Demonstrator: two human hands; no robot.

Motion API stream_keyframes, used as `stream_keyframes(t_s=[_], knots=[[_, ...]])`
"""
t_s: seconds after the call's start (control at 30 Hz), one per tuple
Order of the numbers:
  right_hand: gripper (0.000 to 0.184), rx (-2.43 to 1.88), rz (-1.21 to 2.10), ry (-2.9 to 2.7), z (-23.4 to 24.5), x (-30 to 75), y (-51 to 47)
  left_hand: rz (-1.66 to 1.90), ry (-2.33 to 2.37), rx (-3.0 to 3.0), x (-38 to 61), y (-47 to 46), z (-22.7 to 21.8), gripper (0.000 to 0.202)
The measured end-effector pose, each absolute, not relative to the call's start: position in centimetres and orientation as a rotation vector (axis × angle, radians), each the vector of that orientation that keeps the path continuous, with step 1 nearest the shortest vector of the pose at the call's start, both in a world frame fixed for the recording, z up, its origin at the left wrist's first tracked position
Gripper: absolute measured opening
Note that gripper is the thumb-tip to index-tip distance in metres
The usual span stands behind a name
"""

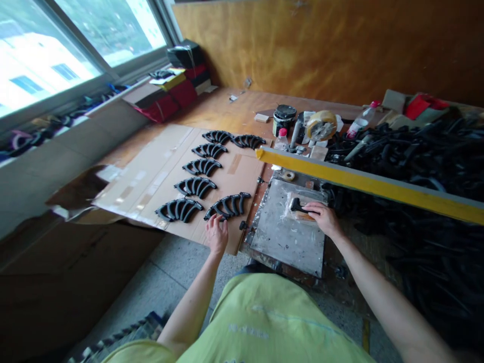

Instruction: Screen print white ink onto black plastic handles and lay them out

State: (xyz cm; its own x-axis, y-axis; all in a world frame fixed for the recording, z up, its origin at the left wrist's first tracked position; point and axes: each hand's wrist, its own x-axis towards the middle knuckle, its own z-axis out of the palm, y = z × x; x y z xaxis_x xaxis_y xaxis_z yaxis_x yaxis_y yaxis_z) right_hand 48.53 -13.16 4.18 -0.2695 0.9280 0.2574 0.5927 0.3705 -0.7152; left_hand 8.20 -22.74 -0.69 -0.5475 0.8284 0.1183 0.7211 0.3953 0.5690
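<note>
My right hand (321,216) is closed around one end of a black curved plastic part (298,205). The part's wider end rests over a smeared, whitish and tan pad (300,214) on a grey metal plate (283,242). On the left, my left hand (217,234) has its fingers extended, with the tips at the lower edge of a fan of similar black curved parts (230,204). Whether the fingertips press on a part is hard to see. More such fans (179,209) lie in a column on a flat cardboard sheet (227,166).
A yellow-edged bar (363,181) crosses above the bench at the right. Behind it sit a dark paint-smeared tub (283,118), a tape roll (321,125) and a red-capped bottle (282,138). A big heap of black parts (423,151) fills the right side.
</note>
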Motion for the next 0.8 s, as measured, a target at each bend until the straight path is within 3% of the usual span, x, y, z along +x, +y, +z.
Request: stream_keyframes(t_s=[0.17,0.3,0.47,0.8], knots=[[0.028,-1.193,0.337,-2.241,7.5,44.2,-14.2,0.557,2.493,1.650,9.0,-21.3,-0.2,0.045],[0.032,-1.061,0.510,-2.375,7.6,34.2,-13.6,0.328,2.463,1.613,9.6,-19.7,1.2,0.052],[0.037,-1.364,0.783,-2.540,3.2,23.7,-10.6,0.198,2.473,1.550,9.8,-18.3,2.2,0.053],[0.035,-1.527,0.846,-2.608,2.6,20.9,-9.9,0.198,2.422,1.475,9.4,-17.7,2.1,0.049]])
